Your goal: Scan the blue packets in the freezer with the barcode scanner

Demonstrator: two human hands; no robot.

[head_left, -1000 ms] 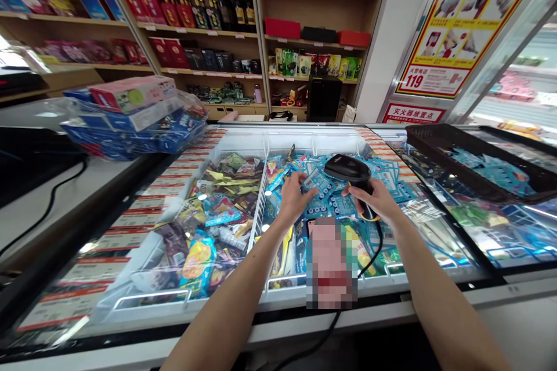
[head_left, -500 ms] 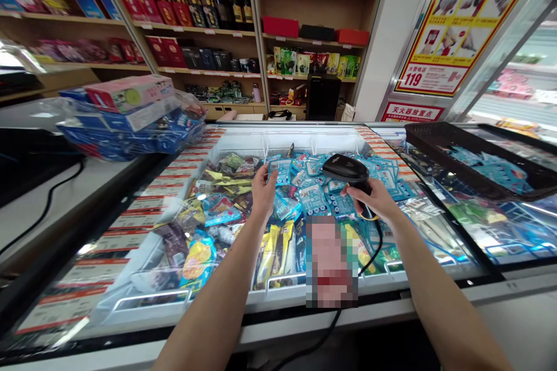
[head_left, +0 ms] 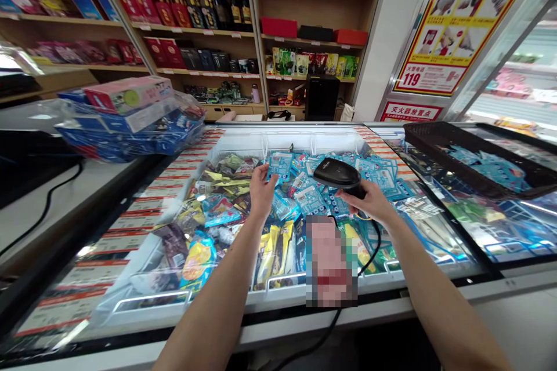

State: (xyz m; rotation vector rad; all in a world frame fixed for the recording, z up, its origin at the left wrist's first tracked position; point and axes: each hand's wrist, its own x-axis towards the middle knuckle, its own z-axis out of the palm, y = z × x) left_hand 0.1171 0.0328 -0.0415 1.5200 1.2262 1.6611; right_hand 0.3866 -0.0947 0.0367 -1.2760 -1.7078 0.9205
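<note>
My left hand is closed on the edge of a light blue flat packet, held between thumb and fingers with its printed side facing up. A black handheld barcode scanner is in my right hand, its head pointing left toward that packet. My fingers wrap its handle, and a black cord runs down from it. Many similar blue packets lie beneath and around both hands, above the glass-topped freezer.
Wrapped ice creams fill the freezer. Plastic-wrapped boxes stand at the left. A dark brown basket with more blue packets sits at the right. Stocked shelves line the back. A pixelated patch covers part of the front.
The scanner has shifted slightly left and tilted flatter, nearer the packet. My left hand has barely moved, with the packet held a little differently.
</note>
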